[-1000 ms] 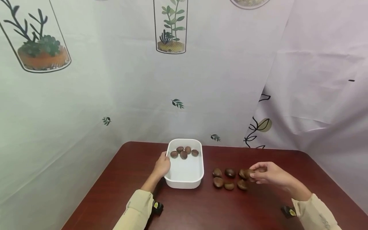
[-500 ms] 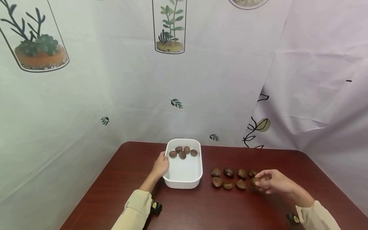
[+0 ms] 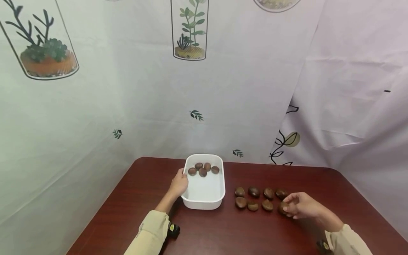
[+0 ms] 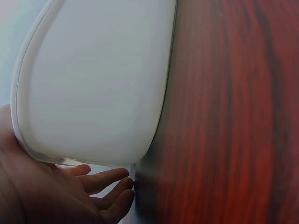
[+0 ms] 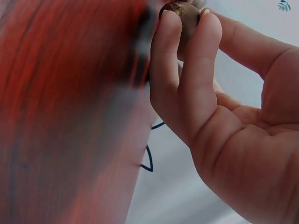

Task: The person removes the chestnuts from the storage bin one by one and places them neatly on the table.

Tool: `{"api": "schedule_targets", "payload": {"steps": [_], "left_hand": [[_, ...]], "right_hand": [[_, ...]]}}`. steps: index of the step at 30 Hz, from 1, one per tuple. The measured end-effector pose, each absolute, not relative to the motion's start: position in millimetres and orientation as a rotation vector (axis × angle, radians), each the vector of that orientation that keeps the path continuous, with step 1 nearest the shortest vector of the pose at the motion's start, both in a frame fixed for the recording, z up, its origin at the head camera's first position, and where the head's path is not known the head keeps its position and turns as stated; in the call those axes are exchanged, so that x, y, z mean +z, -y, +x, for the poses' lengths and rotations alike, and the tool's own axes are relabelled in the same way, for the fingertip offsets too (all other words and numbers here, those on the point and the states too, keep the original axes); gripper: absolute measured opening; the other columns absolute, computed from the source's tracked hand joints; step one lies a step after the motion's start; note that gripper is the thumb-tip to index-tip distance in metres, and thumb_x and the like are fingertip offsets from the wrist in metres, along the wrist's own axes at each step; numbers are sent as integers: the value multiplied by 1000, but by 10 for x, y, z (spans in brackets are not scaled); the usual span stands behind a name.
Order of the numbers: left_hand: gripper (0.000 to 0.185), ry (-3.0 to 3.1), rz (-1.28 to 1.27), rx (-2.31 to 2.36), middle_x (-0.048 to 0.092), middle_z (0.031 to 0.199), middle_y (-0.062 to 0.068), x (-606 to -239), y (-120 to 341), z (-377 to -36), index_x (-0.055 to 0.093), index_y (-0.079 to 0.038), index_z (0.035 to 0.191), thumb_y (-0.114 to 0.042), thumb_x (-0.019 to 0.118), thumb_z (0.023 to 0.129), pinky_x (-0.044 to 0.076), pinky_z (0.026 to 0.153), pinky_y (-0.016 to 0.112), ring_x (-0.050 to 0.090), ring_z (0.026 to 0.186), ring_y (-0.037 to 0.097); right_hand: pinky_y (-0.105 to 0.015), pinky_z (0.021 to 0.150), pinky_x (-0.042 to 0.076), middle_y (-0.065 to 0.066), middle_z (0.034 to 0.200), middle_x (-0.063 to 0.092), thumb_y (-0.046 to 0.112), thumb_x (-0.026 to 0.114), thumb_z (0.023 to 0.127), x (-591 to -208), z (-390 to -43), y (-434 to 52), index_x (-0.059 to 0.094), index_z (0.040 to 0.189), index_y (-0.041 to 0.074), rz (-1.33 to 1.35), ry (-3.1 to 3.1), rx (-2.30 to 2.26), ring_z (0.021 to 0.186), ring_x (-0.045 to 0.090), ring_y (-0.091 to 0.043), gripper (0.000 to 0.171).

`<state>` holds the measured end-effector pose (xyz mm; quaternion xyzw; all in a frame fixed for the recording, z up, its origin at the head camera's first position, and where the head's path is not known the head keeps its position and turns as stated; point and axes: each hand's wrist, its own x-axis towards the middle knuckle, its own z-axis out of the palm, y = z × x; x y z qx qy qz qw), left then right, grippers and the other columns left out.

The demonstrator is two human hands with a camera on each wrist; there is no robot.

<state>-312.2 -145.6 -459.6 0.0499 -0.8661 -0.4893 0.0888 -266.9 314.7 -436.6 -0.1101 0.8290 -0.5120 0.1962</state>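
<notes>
Fingers point(image 5: 166, 51) of the right hand point(image 3: 301, 206) are pinched around a chestnut point(image 3: 282, 207), kept low at the tabletop point(image 3: 223, 230) beside two rows of chestnuts. The white tray point(image 3: 204, 203) is steadied by the left hand point(image 3: 179, 184), its fingers relaxed against the wall.

A makeshift recording booth, this: plant-printed white fabric sheets point(image 3: 127, 106) hang round a dark red wooden table point(image 3: 223, 230), walling it in.

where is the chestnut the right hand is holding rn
In the head view, the held chestnut is pinched by the right hand at the table's right side, ending the front row of chestnuts, right of the white tub.
</notes>
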Motion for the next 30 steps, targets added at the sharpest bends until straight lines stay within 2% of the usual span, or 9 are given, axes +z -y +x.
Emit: {"api": "schedule_targets", "payload": {"steps": [9,15,19,26,30], "left_hand": [[44,2571,128,-1456,52,139,27,-4564,1452,-3104,42,4,142,-13,33,103,41,102,57,49,126,44],[44,2572,139,-1465,51,139,27,-4578,1458,-3098,42,4,143,-14,33,103,40,103,57,48,128,45],[43,2569,141,-1468,52,139,27,-4588,1460,-3096,43,4,142,-13,33,103,41,102,57,49,127,45],[43,2565,145,-1464,53,138,26,-4600,1455,-3097,44,3,141,-14,34,103,43,100,57,51,125,44],[43,2570,156,-1465,52,139,26,-4609,1455,-3099,43,2,142,-14,34,103,43,100,57,51,125,44]], "right_hand": [[-30,59,55,-4,82,69,5,69,89,-4394,-2673,-3186,56,104,-11,-293,-2323,-1452,74,67,-18,25],[-29,57,55,-2,81,69,3,70,88,-4426,-2664,-3210,52,109,-20,-312,-2366,-1451,71,66,-16,35],[-30,56,55,-3,79,69,3,70,87,-4422,-2655,-3211,53,108,-21,-326,-2398,-1428,69,65,-15,36],[-32,55,54,-2,77,67,4,71,85,-4390,-2647,-3202,59,102,-15,-285,-2480,-1358,68,65,-15,29],[-33,53,52,-2,75,65,9,73,86,-4286,-2587,-3131,64,97,-5,-197,-2661,-1213,66,63,-16,21]]}}
